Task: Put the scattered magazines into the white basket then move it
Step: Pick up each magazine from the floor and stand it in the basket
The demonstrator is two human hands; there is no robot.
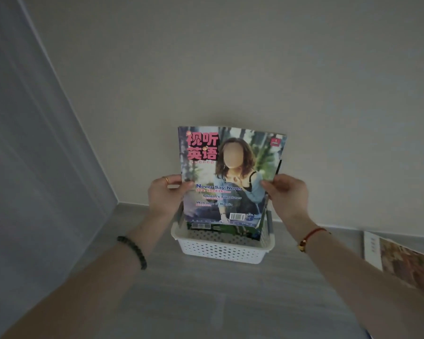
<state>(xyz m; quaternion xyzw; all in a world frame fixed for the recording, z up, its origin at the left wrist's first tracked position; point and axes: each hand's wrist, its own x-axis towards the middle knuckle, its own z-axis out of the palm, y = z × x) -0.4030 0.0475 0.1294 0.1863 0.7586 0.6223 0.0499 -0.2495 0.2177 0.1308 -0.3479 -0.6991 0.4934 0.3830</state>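
At centre frame, the magazines point(230, 172) stood upright, lower edges inside the white basket point(222, 248), pinched at either side by the left hand point(165, 194) and right hand point(288, 194). They were best lowered evenly, square to the walls. A loose magazine point(406, 265) waited on the floor point(206, 302), lower right.

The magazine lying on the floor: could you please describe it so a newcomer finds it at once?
Start at the white perforated plastic basket at the foot of the pale wall. To its right, on the grey floor, lies the flat magazine with a white strip and a brownish picture. Unlike the colourful magazine held upright at the basket, nobody touches it.
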